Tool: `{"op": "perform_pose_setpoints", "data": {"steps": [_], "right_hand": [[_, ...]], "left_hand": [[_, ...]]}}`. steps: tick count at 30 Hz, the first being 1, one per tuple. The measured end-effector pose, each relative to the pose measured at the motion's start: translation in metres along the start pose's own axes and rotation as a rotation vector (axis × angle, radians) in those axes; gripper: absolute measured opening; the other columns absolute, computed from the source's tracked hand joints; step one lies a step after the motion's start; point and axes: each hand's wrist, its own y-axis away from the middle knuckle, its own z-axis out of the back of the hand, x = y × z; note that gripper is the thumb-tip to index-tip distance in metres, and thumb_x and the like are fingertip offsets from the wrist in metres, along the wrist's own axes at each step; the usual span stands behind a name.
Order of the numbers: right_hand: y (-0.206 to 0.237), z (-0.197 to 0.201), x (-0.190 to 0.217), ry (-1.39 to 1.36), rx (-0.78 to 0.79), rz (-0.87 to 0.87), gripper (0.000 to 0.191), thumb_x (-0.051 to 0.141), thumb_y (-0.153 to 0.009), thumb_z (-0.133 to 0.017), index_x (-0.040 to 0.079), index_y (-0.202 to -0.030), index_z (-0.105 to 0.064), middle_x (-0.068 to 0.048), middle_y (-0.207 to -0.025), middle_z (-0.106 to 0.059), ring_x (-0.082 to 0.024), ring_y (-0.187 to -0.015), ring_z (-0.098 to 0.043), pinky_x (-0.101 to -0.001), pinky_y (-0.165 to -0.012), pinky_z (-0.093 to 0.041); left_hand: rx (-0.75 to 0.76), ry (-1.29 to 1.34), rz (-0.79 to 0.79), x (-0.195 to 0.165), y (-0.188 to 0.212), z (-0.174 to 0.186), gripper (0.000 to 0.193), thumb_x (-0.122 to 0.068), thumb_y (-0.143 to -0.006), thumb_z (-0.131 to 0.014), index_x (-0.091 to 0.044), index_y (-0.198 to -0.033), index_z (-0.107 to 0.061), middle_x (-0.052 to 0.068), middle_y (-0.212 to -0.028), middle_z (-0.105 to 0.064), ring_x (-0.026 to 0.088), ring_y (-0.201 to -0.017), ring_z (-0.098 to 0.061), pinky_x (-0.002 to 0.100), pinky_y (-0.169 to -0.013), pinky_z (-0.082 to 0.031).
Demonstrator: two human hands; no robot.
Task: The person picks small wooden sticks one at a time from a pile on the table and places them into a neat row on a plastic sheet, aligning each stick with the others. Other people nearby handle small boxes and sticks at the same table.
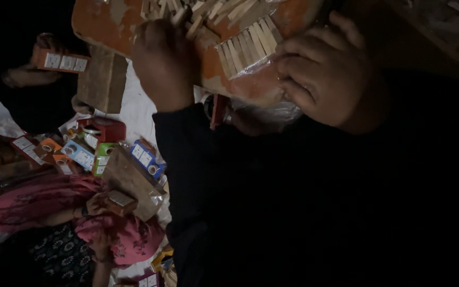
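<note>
Top centre: left hand (163,64) curled among wooden sticks (248,45), grip unclear; right hand (322,72) fingers bent against orange board (245,82), top cropped, dim.

Far edge cuts off my orange board (240,79) and its pale wooden sticks (248,45). My dark sleeve (320,202) hides everything near right. Small boxes (86,154) at left too dim to read.

wooden sticks (248,45) lie on the board (102,21).
</note>
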Motion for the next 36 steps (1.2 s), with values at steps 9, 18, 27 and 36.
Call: {"op": "perform_pose_setpoints", "data": {"steps": [9, 18, 27, 36], "right_hand": [[0.0, 0.014, 0.017, 0.058, 0.021, -0.096, 0.021, 0.025, -0.098, -0.081, 0.01, -0.107, -0.071, -0.007, -0.132, -0.065, -0.028, -0.134, -0.058, -0.0515, -0.123, -0.031], [0.0, 0.015, 0.024, 0.044, -0.031, -0.115, 0.025, 0.031, -0.105, -0.08, 0.01, -0.104, -0.068, -0.007, -0.126, -0.067, -0.026, -0.128, -0.06, -0.0505, -0.115, -0.042], [-0.008, 0.014, 0.026, -0.095, -0.065, -0.046, 0.022, 0.031, -0.104, -0.079, 0.011, -0.106, -0.067, -0.007, -0.123, -0.068, -0.025, -0.127, -0.062, -0.0491, -0.116, -0.043], [-0.005, 0.017, 0.034, -0.079, -0.035, -0.069, 0.024, 0.028, -0.103, -0.077, 0.007, -0.103, -0.066, -0.011, -0.133, -0.069, -0.028, -0.138, -0.059, -0.0498, -0.121, -0.041]], "left_hand": [[0.055, 0.323, 0.006, -0.086, 0.084, 0.083, 0.017, -0.001, -0.101, -0.074, 0.0, -0.112, -0.061, 0.013, -0.109, -0.066, 0.03, -0.101, -0.065, 0.038, -0.087, -0.053], [0.055, 0.26, -0.014, -0.145, 0.096, 0.086, 0.02, -0.003, -0.093, -0.077, -0.001, -0.111, -0.067, 0.017, -0.105, -0.065, 0.036, -0.095, -0.066, 0.043, -0.083, -0.055], [-0.04, 0.219, 0.078, -0.154, 0.086, 0.059, 0.018, -0.004, -0.095, -0.079, -0.003, -0.101, -0.062, 0.014, -0.095, -0.066, 0.03, -0.076, -0.066, 0.039, -0.067, -0.053], [-0.116, 0.227, 0.014, -0.154, 0.089, 0.058, 0.022, -0.003, -0.096, -0.078, -0.002, -0.102, -0.057, 0.014, -0.098, -0.065, 0.032, -0.083, -0.066, 0.041, -0.073, -0.054]]}}
